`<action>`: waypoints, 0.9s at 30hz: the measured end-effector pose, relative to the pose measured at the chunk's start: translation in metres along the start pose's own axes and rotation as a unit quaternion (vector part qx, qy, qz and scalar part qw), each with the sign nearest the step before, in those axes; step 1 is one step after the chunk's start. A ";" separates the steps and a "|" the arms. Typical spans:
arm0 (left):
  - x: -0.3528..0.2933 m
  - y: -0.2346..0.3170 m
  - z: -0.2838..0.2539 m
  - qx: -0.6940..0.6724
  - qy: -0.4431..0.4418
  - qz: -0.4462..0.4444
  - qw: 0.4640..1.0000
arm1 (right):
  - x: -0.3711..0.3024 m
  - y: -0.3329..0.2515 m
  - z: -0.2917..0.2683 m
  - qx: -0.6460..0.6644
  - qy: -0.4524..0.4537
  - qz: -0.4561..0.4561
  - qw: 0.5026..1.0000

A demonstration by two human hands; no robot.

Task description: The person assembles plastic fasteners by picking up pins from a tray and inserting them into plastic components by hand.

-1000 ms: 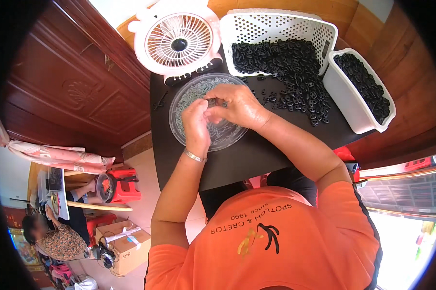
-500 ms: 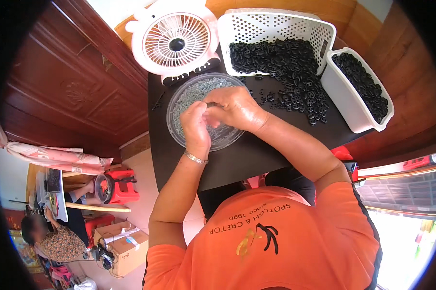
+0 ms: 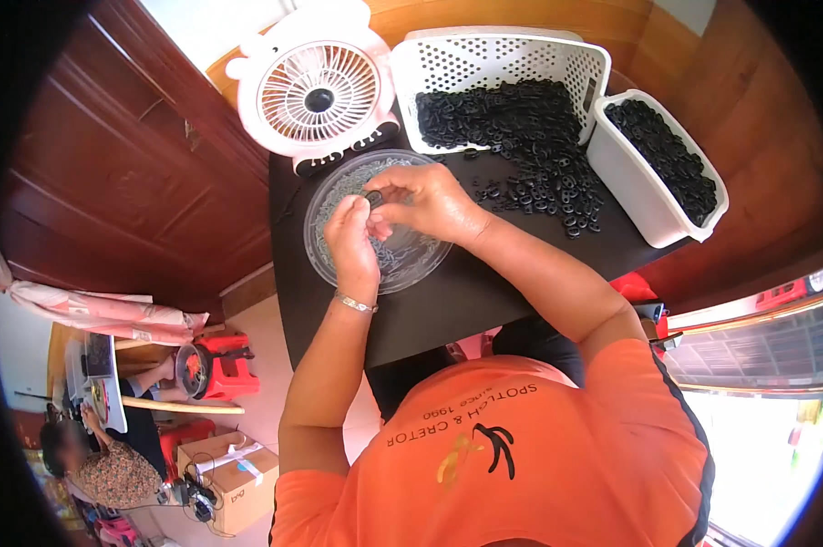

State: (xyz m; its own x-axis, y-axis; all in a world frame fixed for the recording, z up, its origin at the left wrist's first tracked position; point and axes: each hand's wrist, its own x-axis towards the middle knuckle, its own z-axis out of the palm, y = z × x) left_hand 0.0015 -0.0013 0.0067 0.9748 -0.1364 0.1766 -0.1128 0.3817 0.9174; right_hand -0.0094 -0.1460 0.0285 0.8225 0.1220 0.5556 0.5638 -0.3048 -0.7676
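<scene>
Room-wise, there's a strip of black tabletop between the clear round bowl and the near edge; the pink-and-white fan and white perforated basket hem in the far side. The black two-hole piece is over the bowl, between the hands: right hand pinching it, left hand curled alongside, can't tell if gripping. Shows more plainly than half a second ago.

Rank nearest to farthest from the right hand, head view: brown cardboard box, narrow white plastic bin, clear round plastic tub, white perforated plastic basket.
1. Clear round plastic tub, directly beneath the right hand
2. White perforated plastic basket, ahead, slightly right
3. Narrow white plastic bin, to the right
4. Brown cardboard box, on the floor, left
</scene>
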 end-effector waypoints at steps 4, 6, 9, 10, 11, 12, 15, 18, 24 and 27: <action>0.002 -0.002 -0.005 0.009 -0.010 0.018 1.000 | 0.000 -0.003 -0.002 0.008 -0.010 -0.002 1.000; 0.001 0.000 -0.003 0.022 -0.014 0.025 0.999 | 0.000 -0.005 -0.001 0.010 -0.030 0.020 0.999; 0.000 0.002 -0.004 0.023 -0.022 0.025 0.999 | 0.001 -0.007 0.001 0.000 -0.003 -0.023 1.000; -0.001 0.003 -0.005 0.023 -0.021 0.025 0.999 | 0.001 -0.006 0.001 0.002 -0.006 -0.024 1.000; -0.001 0.003 -0.005 0.027 -0.022 0.029 0.999 | 0.001 -0.006 0.002 0.003 -0.009 -0.026 1.000; -0.001 0.003 -0.006 0.031 -0.024 0.034 0.999 | 0.001 -0.006 0.002 0.003 -0.010 -0.027 1.000; -0.002 0.004 -0.005 0.034 -0.033 0.052 0.998 | 0.001 -0.006 0.003 0.018 -0.007 -0.036 0.999; -0.002 0.004 -0.003 0.031 -0.048 0.051 0.997 | 0.000 -0.012 -0.001 0.041 -0.010 -0.041 0.998; -0.003 0.006 0.001 0.059 -0.046 0.048 0.996 | 0.000 -0.007 -0.003 0.111 -0.025 0.000 0.993; -0.004 0.007 -0.003 0.090 -0.042 0.031 0.995 | 0.004 -0.015 -0.009 -0.010 -0.054 0.000 0.998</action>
State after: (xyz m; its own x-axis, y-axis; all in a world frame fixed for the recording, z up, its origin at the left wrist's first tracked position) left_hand -0.0024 0.0043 0.0120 0.9462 -0.1970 0.2566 -0.2117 0.2227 0.9516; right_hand -0.0153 -0.1495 0.0457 0.8260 0.2233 0.5176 0.5637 -0.3232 -0.7601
